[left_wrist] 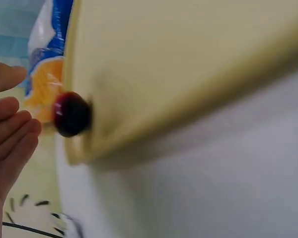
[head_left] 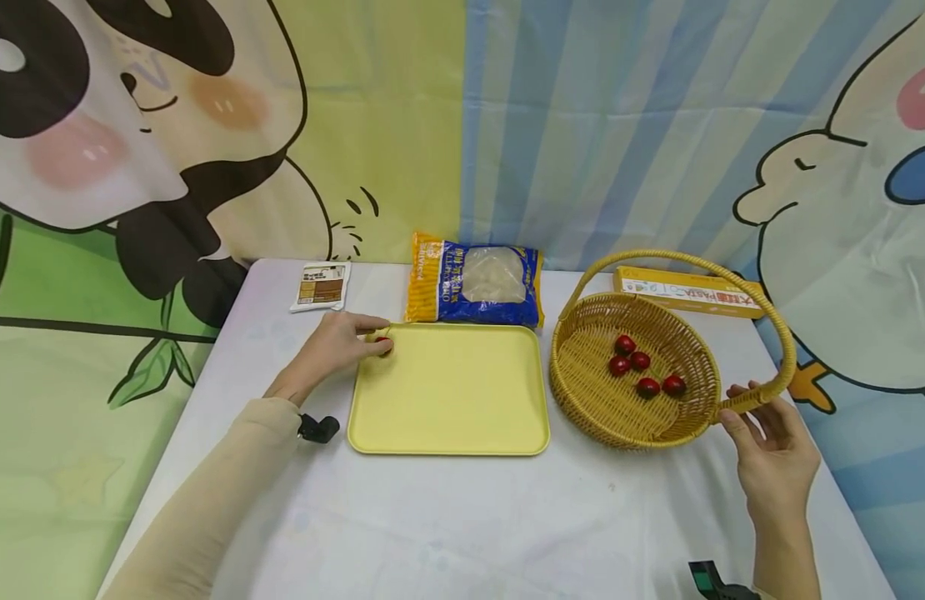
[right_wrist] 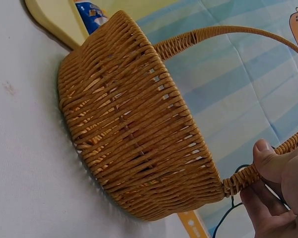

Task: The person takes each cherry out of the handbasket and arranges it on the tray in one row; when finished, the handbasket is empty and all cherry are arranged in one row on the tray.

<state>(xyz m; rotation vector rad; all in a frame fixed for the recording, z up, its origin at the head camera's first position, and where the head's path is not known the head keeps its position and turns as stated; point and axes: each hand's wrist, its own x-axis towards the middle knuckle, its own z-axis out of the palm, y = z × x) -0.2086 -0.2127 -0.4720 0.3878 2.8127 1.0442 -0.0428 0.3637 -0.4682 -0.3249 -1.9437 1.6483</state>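
At the back left corner of a pale yellow tray (head_left: 451, 392), my left hand (head_left: 331, 350) reaches over a dark red cherry (left_wrist: 72, 114). In the left wrist view the cherry lies against the tray's corner, and a gap shows between it and my straight fingers. My right hand (head_left: 777, 454) grips the base of the handle of a woven basket (head_left: 582, 417), thumb on one side and fingers on the other. Several red cherries (head_left: 639, 361) lie inside the basket, which rests on the table right of the tray.
Behind the tray lies a blue and yellow plastic bag (head_left: 477, 283). A small white and brown packet (head_left: 322, 287) is at the back left. A yellow pasta box (head_left: 687, 292) lies behind the basket. Patterned cloth (head_left: 402, 125) hangs along the table's back edge.
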